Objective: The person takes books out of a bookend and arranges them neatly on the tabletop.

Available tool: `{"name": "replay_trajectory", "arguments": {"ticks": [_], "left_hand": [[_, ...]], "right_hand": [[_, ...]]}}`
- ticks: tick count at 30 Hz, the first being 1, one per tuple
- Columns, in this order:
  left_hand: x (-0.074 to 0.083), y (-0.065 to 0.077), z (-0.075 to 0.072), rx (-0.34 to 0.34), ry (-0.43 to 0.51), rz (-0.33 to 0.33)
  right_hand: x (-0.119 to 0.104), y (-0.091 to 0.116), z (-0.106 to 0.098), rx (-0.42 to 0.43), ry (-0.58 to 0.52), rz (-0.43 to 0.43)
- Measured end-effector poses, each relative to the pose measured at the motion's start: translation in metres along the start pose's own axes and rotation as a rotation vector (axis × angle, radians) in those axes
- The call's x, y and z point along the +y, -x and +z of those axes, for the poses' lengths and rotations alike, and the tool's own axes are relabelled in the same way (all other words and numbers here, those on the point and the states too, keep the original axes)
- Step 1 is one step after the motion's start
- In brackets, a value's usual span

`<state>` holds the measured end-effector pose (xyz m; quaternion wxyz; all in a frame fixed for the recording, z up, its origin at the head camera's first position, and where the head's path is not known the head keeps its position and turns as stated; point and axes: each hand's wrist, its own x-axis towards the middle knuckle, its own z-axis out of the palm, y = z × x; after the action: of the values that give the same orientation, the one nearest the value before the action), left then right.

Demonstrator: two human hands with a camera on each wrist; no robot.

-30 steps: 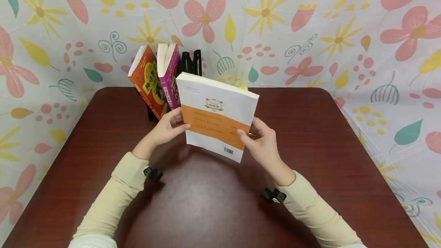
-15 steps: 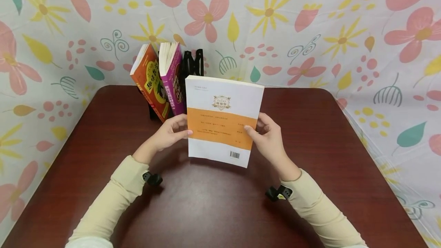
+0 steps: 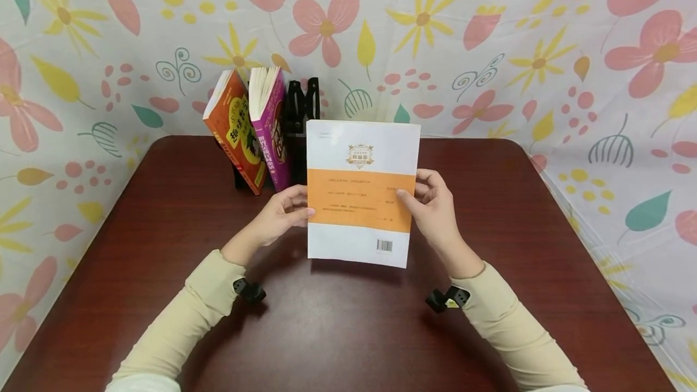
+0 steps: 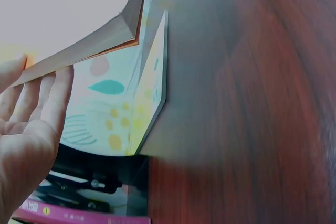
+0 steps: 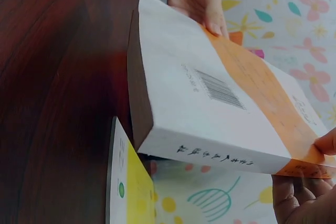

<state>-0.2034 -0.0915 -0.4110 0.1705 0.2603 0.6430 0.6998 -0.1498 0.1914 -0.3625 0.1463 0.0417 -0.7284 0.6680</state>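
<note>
A thick paperback book with a white back cover and an orange band is held up over the table in the head view. Its barcode sits near the lower edge. My left hand pinches the left edge, thumb on the cover and fingers behind. On the opposite edge, my right hand grips the spine side the same way. The left wrist view shows the page edges of the book above the left fingers. In the right wrist view, the printed spine of the book faces the camera.
An orange book and a purple book lean in a black bookend rack at the back left. Behind the held book stands a thin yellow-and-white book. A floral cloth backs the dark wooden table.
Both hands have moved the book a little to the right and straightened it, so its back cover now faces the head camera more squarely. The orange and purple books stay in place.
</note>
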Motion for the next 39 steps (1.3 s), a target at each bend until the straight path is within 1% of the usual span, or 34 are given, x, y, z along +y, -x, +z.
{"name": "replay_trajectory", "arguments": {"ticks": [3,6,8,12,14,17,22,28,33,39], "left_hand": [[0.000,-0.002,0.005,0.009,0.027,-0.023],[0.001,-0.004,0.010,0.023,0.028,-0.034],[0.001,-0.006,0.014,0.033,0.024,-0.042],[0.002,-0.013,0.022,0.049,0.027,-0.058],[0.002,-0.017,0.026,0.060,0.034,-0.069],[0.002,-0.022,0.030,0.077,0.044,-0.088],[0.003,-0.030,0.037,0.095,0.032,-0.117],[0.006,-0.038,0.045,0.119,0.025,-0.156],[0.006,-0.047,0.051,0.150,0.029,-0.190],[0.006,-0.058,0.059,0.182,0.052,-0.218]], "right_hand": [[-0.001,-0.001,-0.005,0.004,-0.011,-0.008],[-0.003,-0.002,-0.010,0.008,-0.006,-0.001],[-0.005,-0.002,-0.014,0.018,0.026,0.006],[-0.008,-0.003,-0.023,0.050,0.136,0.012],[-0.009,-0.004,-0.027,0.046,0.179,0.010],[-0.009,-0.006,-0.032,0.027,0.203,0.021],[-0.010,-0.012,-0.040,-0.025,0.194,0.053],[-0.009,-0.018,-0.049,-0.067,0.159,0.121],[-0.011,-0.026,-0.057,-0.069,0.165,0.174],[-0.008,-0.037,-0.065,-0.030,0.148,0.212]]}}
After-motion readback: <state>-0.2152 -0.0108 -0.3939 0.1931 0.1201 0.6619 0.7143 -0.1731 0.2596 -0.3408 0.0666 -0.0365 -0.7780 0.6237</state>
